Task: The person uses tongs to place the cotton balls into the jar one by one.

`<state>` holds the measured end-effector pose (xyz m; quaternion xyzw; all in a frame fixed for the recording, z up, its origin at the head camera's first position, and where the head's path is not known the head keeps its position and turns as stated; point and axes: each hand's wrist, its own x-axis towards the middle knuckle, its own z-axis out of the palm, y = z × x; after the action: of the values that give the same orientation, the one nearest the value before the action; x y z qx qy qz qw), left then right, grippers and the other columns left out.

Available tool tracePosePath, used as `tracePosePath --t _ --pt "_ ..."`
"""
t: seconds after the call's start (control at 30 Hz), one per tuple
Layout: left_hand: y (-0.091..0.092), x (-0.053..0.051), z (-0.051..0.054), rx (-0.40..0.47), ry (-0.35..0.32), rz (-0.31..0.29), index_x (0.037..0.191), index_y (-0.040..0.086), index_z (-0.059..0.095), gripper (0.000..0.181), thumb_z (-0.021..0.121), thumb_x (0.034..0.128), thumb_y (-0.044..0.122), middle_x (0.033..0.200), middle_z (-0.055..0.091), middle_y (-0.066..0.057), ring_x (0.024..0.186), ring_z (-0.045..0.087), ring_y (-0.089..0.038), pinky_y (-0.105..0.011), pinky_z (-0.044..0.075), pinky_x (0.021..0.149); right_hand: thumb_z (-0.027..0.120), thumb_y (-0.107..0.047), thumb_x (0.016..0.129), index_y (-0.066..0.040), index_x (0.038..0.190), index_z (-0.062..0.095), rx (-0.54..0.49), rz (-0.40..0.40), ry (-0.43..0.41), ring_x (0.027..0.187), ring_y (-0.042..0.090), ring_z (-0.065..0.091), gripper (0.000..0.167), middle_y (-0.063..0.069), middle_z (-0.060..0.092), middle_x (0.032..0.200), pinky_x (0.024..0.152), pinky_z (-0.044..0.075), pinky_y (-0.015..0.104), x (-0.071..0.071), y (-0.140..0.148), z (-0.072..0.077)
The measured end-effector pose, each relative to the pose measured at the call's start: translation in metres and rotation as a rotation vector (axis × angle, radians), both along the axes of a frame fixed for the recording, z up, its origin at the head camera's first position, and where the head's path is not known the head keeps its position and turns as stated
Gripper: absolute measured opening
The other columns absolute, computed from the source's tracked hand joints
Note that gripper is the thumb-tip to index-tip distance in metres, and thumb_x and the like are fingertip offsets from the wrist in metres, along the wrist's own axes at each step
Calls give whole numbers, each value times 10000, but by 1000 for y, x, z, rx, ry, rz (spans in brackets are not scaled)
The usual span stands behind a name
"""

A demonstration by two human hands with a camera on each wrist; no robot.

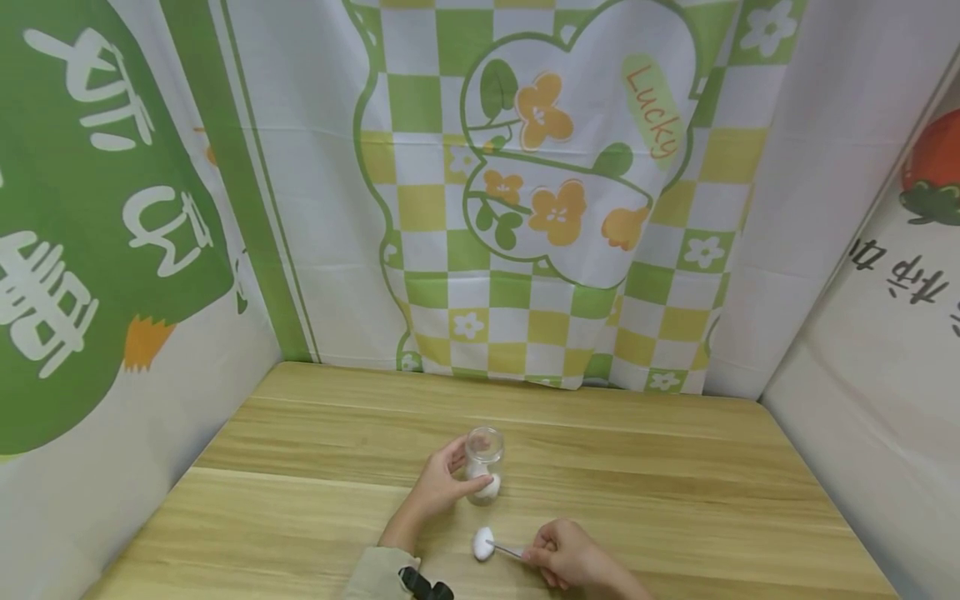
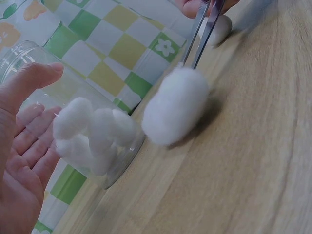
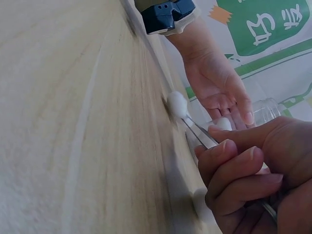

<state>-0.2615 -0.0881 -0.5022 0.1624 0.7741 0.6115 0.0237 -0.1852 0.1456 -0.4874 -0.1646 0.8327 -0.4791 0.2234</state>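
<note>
Pinching tweezers in right hand, with cotton ball at their tips, leftward of that hand, lengthwise toward jar; holding jar in curved left hand, just beyond.

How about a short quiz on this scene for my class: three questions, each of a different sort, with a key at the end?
1. Which hand holds the tweezers?

2. True or false: the clear jar contains white cotton balls.

3. Choose one. The tips of the tweezers are at:
a) the jar's rim
b) a cotton ball outside the jar
c) the left sleeve

Key:
1. The right hand.
2. True.
3. b
</note>
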Motion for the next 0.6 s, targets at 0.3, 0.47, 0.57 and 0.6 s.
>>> tracePosePath --t 0.3,0.47,0.57,0.6 --pt "0 -1 -1 3 -2 -2 1394 -27 440 689 767 814 154 1429 507 -236 1338 480 -405 -523 396 1150 641 -148 911 9 747 593 -42 -44 -23 383 -20 374 232 -74 468 495 387 311 101 0 2 4" --pt "0 0 0 0 -8 -7 1401 -22 432 695 764 819 162 1439 496 -233 1347 471 -404 -524 391 1155 626 -131 920 23 752 595 -32 -25 4 374 -22 375 230 -64 464 496 383 316 115 -1 3 4" --pt "0 0 0 -2 -9 -4 1402 -16 433 694 765 820 167 1436 501 -230 1345 475 -400 -521 395 1154 621 -128 923 16 754 596 -31 -28 2 379 -18 377 224 -62 465 500 381 319 116 -1 4 5" --pt "0 0 0 -3 -7 -3 1401 -17 434 694 765 819 166 1434 503 -232 1343 477 -402 -522 397 1152 621 -129 923 14 755 596 -32 -31 0 381 -15 379 222 -62 465 500 381 322 117 -1 4 5"
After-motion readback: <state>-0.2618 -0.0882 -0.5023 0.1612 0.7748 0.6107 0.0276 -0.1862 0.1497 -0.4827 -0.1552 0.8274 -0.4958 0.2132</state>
